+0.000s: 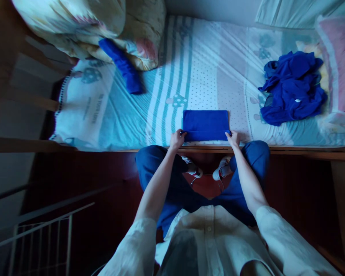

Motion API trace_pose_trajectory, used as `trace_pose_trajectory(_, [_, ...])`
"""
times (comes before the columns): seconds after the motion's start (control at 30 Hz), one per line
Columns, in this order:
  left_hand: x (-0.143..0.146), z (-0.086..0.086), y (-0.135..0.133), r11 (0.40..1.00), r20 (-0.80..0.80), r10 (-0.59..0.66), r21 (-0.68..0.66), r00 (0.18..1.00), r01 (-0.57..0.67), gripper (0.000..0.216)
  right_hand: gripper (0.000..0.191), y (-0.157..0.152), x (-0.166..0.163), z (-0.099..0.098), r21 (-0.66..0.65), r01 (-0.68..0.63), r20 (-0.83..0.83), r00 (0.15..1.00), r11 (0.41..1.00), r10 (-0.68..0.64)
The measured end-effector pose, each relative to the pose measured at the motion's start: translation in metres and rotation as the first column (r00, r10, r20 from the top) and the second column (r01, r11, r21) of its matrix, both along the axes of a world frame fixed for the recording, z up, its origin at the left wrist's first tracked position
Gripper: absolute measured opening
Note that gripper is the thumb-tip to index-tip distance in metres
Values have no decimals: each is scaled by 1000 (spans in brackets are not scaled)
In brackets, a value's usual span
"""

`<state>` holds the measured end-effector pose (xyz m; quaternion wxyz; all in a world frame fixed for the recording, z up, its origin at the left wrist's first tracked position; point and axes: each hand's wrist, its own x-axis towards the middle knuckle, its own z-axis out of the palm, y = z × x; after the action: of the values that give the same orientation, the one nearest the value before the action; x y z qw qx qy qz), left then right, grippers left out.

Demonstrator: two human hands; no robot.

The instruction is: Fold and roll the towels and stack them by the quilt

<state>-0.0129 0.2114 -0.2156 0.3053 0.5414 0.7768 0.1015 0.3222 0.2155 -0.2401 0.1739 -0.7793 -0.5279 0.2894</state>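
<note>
A folded blue cloth [205, 123] lies flat on the bed near its front edge. My left hand [177, 138] pinches the cloth's near left corner. My right hand [233, 138] pinches its near right corner. Both hands have their fingers closed on the near edge, which is turned up in a narrow fold. I sit in front of the bed with my knees spread, in blue trousers and a white shirt.
A crumpled heap of blue clothes [292, 88] lies on the right of the bed [207, 65], and a rolled blue cloth [123, 67] lies at the left by a floral quilt [103, 27]. A pink pillow [340, 61] is far right. A white wire rack [43, 237] stands lower left.
</note>
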Motion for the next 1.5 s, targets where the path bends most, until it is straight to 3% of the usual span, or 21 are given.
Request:
trace_pose_trajectory(0.5, [1,-1,-3,1000,-39,17,-2,999,-17,18,34,0,2,-6,1,90,-114,989,996,-89])
trace_pose_trajectory(0.7, [1,-7,-4,1000,-61,-28,10,998,29,19,25,-3,0,0,-22,77,-98,992,997,-78])
trace_pose_trajectory(0.77, [0,-7,-6,996,-65,-76,42,995,79,22,21,-6,-2,4,24,60,-63,996,998,-59])
trace_pose_trajectory(0.87, [-1,-4,-10,971,-116,-165,155,979,182,27,26,-13,-9,14,194,-42,32,999,980,36])
trace_pose_trajectory(0.97, [5,3,-15,917,-190,-279,238,941,320,30,30,-19,-19,28,310,-234,121,971,921,206])
trace_pose_trajectory(1.17, [25,3,-28,805,-160,-532,212,832,555,42,31,-25,-33,44,256,-540,139,842,802,522])
trace_pose_trajectory(1.33, [25,-9,-32,782,-176,-574,169,799,600,57,42,-30,-31,39,151,-582,163,812,799,561])
trace_pose_trajectory(1.5, [20,-14,-30,761,-221,-603,132,767,636,68,52,-30,-31,28,147,-559,200,824,816,529])
